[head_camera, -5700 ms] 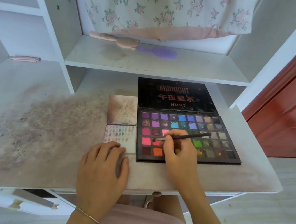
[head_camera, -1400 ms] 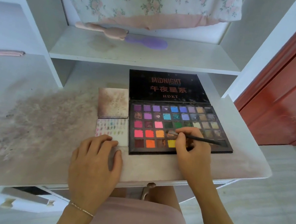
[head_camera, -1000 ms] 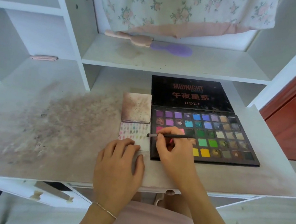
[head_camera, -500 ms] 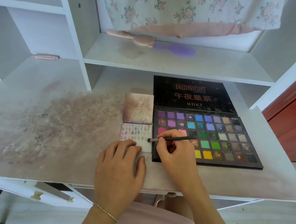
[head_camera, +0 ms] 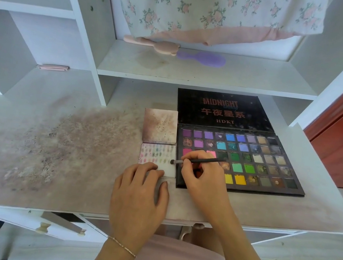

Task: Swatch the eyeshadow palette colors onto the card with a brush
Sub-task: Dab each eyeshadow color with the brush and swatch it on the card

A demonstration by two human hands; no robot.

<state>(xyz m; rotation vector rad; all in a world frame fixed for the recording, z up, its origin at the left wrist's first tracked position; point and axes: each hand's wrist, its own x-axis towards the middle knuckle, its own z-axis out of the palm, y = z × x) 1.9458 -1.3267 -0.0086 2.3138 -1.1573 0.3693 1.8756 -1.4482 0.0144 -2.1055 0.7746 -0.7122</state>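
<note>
Your right hand (head_camera: 202,178) has its grip closed on the brush (head_camera: 198,161), thumb and curled fingers pinching the black handle close to the ferrule. The hand lies over the near-left corner of the eyeshadow palette (head_camera: 256,160), wrist angled in from the lower right, knuckles raised. From your grip the brush runs nearly level: its handle points right and slightly up across the pans, and its bristle tip pokes out to the left, at the right edge of the card (head_camera: 158,156). Whether the bristles actually touch the card cannot be told.

Your left hand (head_camera: 140,193) lies flat, palm down, fingers straight and together, holding nothing. Its fingertips press on the near edge of the card, and the rest of the hand rests on the worktop (head_camera: 55,147). A thin bracelet (head_camera: 122,246) circles that wrist.

The card lies just left of the palette, touching or nearly touching its left edge, with rows of small coloured swatches across its upper part and a bare strip nearest your left fingertips. A second, brown-smudged card (head_camera: 160,125) lies directly behind it. The palette lies open, its black lid (head_camera: 223,110) flat behind the pans. Brownish powder stains spread over the worktop to the left.
</note>
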